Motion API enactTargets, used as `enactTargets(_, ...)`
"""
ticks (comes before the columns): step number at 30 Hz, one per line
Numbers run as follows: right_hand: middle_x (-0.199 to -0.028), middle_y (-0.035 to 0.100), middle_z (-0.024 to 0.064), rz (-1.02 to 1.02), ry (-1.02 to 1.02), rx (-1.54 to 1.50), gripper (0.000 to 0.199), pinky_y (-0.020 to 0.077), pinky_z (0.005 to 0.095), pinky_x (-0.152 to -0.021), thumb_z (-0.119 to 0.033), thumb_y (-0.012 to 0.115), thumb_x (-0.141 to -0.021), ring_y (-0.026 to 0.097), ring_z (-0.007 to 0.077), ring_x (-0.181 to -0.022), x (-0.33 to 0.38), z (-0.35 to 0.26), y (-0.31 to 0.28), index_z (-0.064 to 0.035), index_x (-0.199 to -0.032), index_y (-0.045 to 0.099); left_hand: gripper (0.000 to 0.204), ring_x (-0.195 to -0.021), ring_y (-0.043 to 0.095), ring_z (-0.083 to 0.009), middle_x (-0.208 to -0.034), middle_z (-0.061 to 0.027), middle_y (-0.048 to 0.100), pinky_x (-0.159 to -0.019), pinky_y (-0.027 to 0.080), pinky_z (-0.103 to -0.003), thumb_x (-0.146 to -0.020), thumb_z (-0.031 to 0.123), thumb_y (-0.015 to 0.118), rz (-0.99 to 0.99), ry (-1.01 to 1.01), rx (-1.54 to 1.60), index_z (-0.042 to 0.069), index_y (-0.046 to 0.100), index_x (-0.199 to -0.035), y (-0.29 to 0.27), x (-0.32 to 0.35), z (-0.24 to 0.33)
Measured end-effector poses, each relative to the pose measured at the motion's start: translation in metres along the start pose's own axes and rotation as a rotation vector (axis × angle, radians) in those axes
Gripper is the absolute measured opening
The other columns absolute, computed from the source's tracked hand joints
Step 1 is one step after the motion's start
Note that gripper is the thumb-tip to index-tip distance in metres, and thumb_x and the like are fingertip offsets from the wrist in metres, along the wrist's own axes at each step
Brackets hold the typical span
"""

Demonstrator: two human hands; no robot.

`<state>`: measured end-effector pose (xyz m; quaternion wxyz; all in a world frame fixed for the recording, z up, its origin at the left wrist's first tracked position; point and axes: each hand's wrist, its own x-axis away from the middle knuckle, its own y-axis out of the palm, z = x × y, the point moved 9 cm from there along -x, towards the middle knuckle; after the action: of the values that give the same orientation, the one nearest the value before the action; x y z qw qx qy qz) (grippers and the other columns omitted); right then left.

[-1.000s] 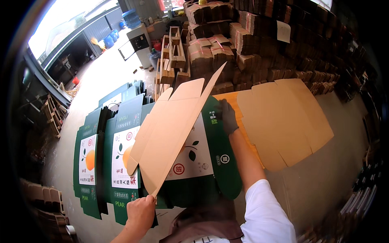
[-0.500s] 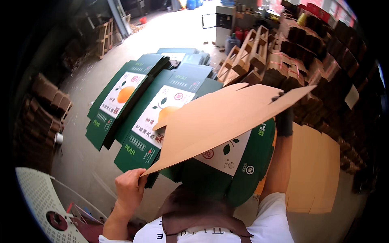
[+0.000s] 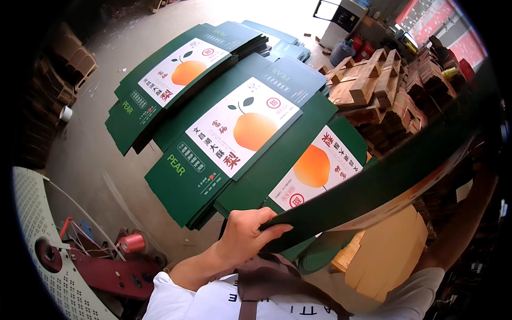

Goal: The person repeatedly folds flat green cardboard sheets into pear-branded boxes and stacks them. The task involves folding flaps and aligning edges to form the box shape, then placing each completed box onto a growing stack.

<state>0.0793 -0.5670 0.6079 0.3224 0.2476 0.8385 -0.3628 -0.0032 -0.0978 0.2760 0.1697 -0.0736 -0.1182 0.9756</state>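
Observation:
My left hand [image 3: 246, 230], bare, pinches the near corner of a flat carton blank [image 3: 368, 194] between thumb and fingers. The blank slants up to the right in the air, its green face and part of its white print seen almost edge-on. At its far end is my right hand [image 3: 484, 159], in a dark glove; shadow hides most of its fingers. Beyond the blank lies a stack of green carton blanks [image 3: 240, 128] printed with an orange-yellow pear. Another printed blank [image 3: 314, 173], turned the other way, lies partly under the raised one.
A second green stack [image 3: 181, 74] lies to the left, a third [image 3: 285, 45] behind. Wooden pallets [image 3: 368, 80] and bundled cardboard stand at the right. Plain brown cardboard [image 3: 386, 256] lies near my right arm. At lower left is a machine [image 3: 37, 234] with a pink twine roll [image 3: 132, 243].
The blank has swung right and turned, from its brown face showing to its green printed face. My left hand has moved right with its corner; my right hand has gone farther right.

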Motion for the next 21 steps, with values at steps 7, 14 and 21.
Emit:
enactTargets(7,-0.083,0.062,-0.0026,-0.197,0.552,-0.137,0.029,0.039,0.0193,-0.056,-0.026,0.067,-0.096,0.05,0.004,-0.065,0.094,0.24,0.305,0.0008,-0.108,0.065,0.019,-0.063,0.057,-0.0069,-0.069,-0.0059,0.065,-0.06,0.047,-0.025,-0.088,0.014,0.07,-0.034,-0.633,0.448,-0.004,0.063,-0.086,0.002,0.01,-0.218)
enactTargets(14,-0.081,0.062,-0.0007,-0.297,0.666,0.044,0.029,0.0412,0.0205,-0.058,-0.028,0.065,-0.097,0.053,0.006,-0.068,0.2,0.324,0.427,0.0008,-0.101,0.066,0.025,-0.072,0.065,-0.0195,-0.084,-0.0118,0.065,-0.066,0.052,-0.03,-0.085,0.004,0.071,0.167,-0.522,-0.018,0.0,0.055,-0.103,-0.044,0.009,-0.284)
enactTargets(21,-0.081,0.063,-0.0007,-0.348,0.705,0.176,0.038,0.0403,0.0214,-0.059,-0.034,0.063,-0.097,0.051,0.0066,-0.066,0.217,0.349,0.444,0.0034,-0.105,0.066,0.04,-0.076,0.063,-0.026,-0.094,-0.0097,0.06,-0.065,0.053,-0.036,-0.078,-0.005,0.07,0.133,-0.279,-0.311,0.004,0.063,-0.116,-0.04,0.005,-0.28)
